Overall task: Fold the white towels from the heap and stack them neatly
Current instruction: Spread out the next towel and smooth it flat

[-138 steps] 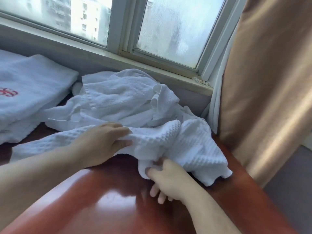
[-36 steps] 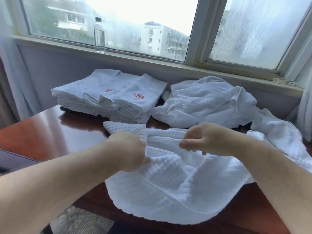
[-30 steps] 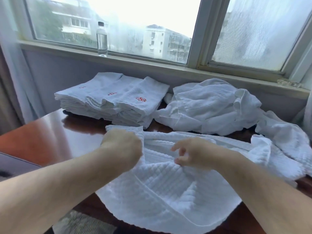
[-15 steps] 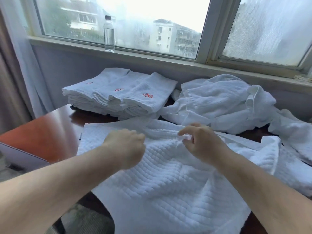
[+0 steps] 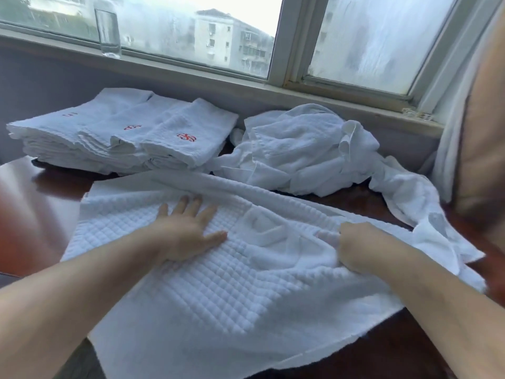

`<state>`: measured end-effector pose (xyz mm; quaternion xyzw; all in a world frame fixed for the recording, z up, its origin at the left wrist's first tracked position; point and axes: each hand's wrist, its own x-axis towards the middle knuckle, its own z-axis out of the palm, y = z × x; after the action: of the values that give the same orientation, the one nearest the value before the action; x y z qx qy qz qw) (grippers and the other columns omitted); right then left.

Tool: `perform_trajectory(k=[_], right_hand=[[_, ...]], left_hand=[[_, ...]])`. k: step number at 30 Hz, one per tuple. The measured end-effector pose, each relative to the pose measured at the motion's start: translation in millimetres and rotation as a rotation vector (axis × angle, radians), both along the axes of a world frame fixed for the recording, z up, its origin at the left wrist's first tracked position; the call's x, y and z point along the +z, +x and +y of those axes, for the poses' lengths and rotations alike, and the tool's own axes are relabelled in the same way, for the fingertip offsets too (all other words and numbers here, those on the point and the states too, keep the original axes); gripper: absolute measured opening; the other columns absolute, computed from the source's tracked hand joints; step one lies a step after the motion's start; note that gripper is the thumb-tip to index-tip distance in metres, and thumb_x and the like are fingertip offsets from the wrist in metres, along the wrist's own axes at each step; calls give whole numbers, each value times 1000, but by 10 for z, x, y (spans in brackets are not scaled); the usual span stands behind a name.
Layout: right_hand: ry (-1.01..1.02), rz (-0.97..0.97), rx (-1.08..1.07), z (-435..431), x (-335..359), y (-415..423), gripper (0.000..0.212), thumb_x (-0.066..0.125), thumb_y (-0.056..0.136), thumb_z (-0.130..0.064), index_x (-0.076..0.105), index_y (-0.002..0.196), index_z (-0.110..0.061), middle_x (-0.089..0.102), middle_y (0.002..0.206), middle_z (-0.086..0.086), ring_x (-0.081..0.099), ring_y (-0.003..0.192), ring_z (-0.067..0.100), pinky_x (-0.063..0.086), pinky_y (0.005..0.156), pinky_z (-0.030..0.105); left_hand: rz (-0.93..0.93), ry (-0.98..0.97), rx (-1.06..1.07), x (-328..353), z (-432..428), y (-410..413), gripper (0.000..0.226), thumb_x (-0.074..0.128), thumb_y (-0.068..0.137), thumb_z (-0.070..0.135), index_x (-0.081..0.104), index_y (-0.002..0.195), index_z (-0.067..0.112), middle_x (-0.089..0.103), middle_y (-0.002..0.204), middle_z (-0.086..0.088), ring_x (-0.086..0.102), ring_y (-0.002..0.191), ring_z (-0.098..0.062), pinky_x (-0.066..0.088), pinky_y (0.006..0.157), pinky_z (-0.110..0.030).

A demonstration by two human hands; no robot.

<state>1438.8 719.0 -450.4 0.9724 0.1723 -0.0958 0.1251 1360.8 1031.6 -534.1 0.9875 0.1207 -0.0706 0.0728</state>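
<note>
Fingers (image 5: 191,205) of left hand (image 5: 185,233) straight, slightly spread; palm pressing flat on waffle towel (image 5: 232,296). Right hand (image 5: 358,250) at 3 o'clock from left, fingers curled, pinching raised fold of same towel. Waffle towel spread wide over red-brown table (image 5: 35,209), corner overhanging table edge at 7 o'clock. Heap of white towels (image 5: 300,149) crumpled at 1 o'clock, below window sill (image 5: 341,102). Stack of folded towels (image 5: 123,138) at 11 o'clock, red logos up, just beside heap. Clear bottle (image 5: 108,31) on sill, far 11 o'clock. Tan curtain (image 5: 481,132) at 3 o'clock edge.
</note>
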Motion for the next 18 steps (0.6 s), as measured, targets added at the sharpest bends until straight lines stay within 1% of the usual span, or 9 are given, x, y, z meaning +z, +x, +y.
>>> perform_trajectory(k=[3, 4, 6, 7, 9, 11, 13, 15, 18], right_hand=[[-259, 125, -62, -299, 45, -201, 30, 48, 102, -25, 65, 122, -11, 66, 115, 6, 62, 108, 23, 40, 74, 23], [-335, 141, -55, -400, 76, -276, 30, 49, 102, -30, 66, 119, -12, 67, 117, 5, 63, 103, 19, 41, 71, 21], [-352, 156, -58, -549, 128, -346, 25, 58, 95, -41, 68, 96, -18, 66, 93, 0, 59, 68, 8, 41, 51, 19], [-330, 161, -72, -562, 156, -339, 28, 64, 90, -46, 65, 80, -20, 61, 78, -2, 53, 54, 5, 36, 42, 18], [-231, 136, -80, -539, 120, -259, 39, 64, 89, -54, 59, 70, -20, 58, 71, -5, 54, 54, 7, 41, 48, 22], [-36, 66, -131, -481, 8, -137, 37, 52, 98, -50, 66, 92, -16, 63, 88, -2, 61, 80, 15, 46, 65, 29], [172, -65, -207, -434, -150, -25, 41, 43, 102, -49, 59, 123, -17, 61, 125, 4, 56, 114, 24, 49, 81, 36], [349, -101, -214, -413, -307, 49, 61, 36, 100, -59, 42, 148, -22, 39, 153, 6, 35, 139, 28, 39, 105, 44], [443, 46, -244, -414, -527, 208, 74, 25, 94, -71, 24, 157, -31, 20, 165, 5, 16, 150, 31, 21, 119, 50]], left_hand=[[-35, 30, -59, -20, 60, -46, 82, 23, 89, 79, -5, 157, 42, -17, 166, 1, -14, 153, -21, -5, 120, -56], [-35, 34, -82, -5, 72, -66, 80, 26, 91, 77, -3, 157, 42, -16, 167, 1, -14, 153, -21, -5, 121, -55], [14, 25, -88, 91, 44, -73, 78, 35, 92, 71, 8, 158, 39, -7, 168, -1, -7, 154, -21, 0, 122, -52], [29, 21, -71, 175, -22, -59, 78, 40, 88, 68, 21, 156, 37, 6, 168, -3, 4, 153, -23, 8, 122, -49], [-89, 21, -60, 332, -294, -12, 63, 44, 80, 57, 49, 138, 34, 38, 153, -3, 32, 142, -26, 29, 115, -43], [-396, -50, -142, 402, -697, 40, 35, 46, 89, 41, 59, 120, 33, 55, 133, 2, 47, 127, -24, 40, 104, -38], [-580, -118, -238, 383, -1092, 96, 28, 48, 93, 41, 61, 117, 34, 57, 126, 5, 49, 122, -21, 39, 100, -35], [-485, -89, -270, 336, -1337, 174, 46, 45, 92, 58, 55, 130, 34, 53, 136, 5, 43, 128, -19, 34, 105, -36], [-169, -53, -280, 237, -1414, 267, 73, 38, 86, 75, 39, 147, 35, 35, 156, 4, 30, 143, -20, 25, 115, -42]])
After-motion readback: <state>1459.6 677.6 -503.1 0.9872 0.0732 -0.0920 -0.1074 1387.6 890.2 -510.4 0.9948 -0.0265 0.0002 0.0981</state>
